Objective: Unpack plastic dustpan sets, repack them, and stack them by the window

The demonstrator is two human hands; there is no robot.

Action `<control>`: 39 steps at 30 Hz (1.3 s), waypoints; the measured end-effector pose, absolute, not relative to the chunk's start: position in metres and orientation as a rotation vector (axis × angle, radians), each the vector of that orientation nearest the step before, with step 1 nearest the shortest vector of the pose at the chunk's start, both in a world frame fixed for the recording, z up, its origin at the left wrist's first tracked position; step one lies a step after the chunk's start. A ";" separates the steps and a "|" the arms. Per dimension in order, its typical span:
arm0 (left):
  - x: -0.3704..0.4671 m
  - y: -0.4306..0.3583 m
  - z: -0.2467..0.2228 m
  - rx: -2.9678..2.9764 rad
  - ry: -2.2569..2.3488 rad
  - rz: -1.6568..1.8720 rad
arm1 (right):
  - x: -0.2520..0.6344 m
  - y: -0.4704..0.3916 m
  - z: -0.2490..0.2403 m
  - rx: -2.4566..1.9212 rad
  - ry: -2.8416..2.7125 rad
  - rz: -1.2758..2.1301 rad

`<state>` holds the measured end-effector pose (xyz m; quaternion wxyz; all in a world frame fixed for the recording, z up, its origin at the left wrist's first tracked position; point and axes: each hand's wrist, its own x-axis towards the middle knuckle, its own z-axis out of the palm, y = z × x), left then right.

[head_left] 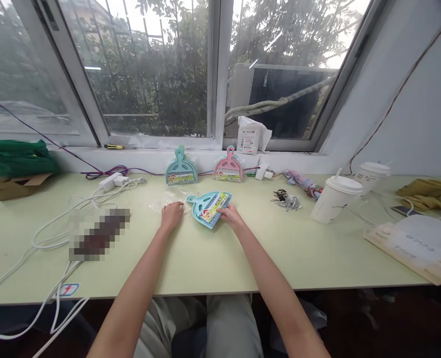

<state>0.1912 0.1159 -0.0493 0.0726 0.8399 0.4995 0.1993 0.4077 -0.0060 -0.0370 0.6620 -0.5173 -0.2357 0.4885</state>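
Observation:
A turquoise mini dustpan (198, 203) with a blue-bristled brush and a printed card label (213, 208) lies tilted on the table, its handle toward the left. My right hand (231, 215) is closed on its wide edge, thumb over the label. To the left, my left hand (172, 216) rests low on the tabletop with fingers curled together at a crumpled clear plastic bag (160, 203). Behind, a stack of wrapped turquoise dustpan sets (181, 166) and a wrapped pink dustpan set (228, 165) lean against the window wall.
White cables (37, 238) and a blurred patch (100, 234) are on the left of the table (205, 263). Keys (285, 199), a lidded white cup (334, 201) and a paper bag (410, 243) lie right. A cardboard box (17, 186) is far left.

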 end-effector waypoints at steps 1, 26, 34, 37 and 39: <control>0.191 0.116 -0.050 2.531 1.499 0.603 | 0.407 -0.006 -0.037 -1.172 -0.535 1.104; 0.187 0.114 -0.043 2.218 1.571 1.221 | 0.393 -0.009 -0.038 -1.173 -0.663 1.276; 0.192 0.120 -0.052 2.272 1.239 1.167 | 0.379 -0.008 -0.043 -1.142 -0.523 1.150; 0.194 0.116 -0.047 2.188 1.147 1.145 | 0.370 -0.003 -0.050 -1.105 -0.489 1.121; 0.195 0.113 -0.042 2.147 1.106 1.186 | 0.365 0.000 -0.054 -1.067 -0.497 1.113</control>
